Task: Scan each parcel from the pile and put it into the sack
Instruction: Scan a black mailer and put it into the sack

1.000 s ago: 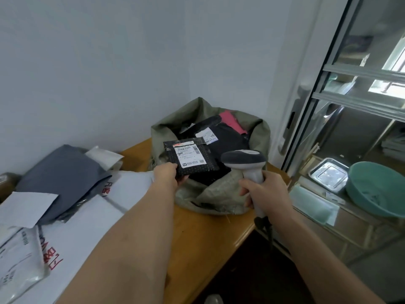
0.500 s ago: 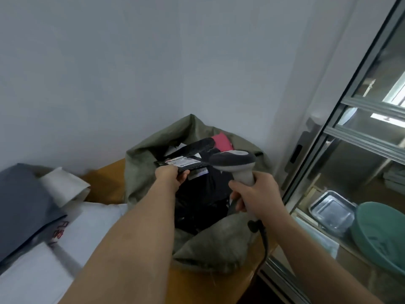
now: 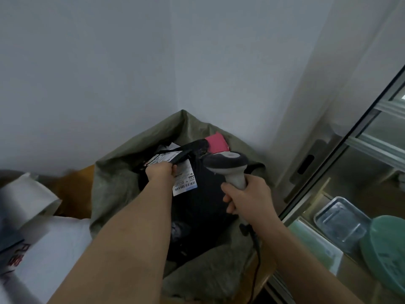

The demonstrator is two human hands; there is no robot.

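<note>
An olive-green sack [image 3: 114,189] stands open on the wooden table [image 3: 74,189] against the wall corner. My left hand [image 3: 160,173] is inside its mouth and pinches a small black parcel [image 3: 175,155] with a white label, held almost flat over the dark parcels in the sack. One of those, a large black parcel [image 3: 206,205], shows a barcode label; a pink parcel [image 3: 217,143] lies at the back. My right hand [image 3: 247,198] grips the handle of a grey barcode scanner [image 3: 228,164] above the sack's right side.
White and grey mailer parcels [image 3: 37,238] are piled on the table at the left. A glass sliding door [image 3: 350,172] stands to the right; behind it are a metal tray [image 3: 337,218] and a green basin [image 3: 385,249]. The scanner's cable [image 3: 255,270] hangs down over the table edge.
My left hand has carried the small black parcel from in front of the scanner into the sack's mouth and tipped it flat. The view has moved closer to the sack.
</note>
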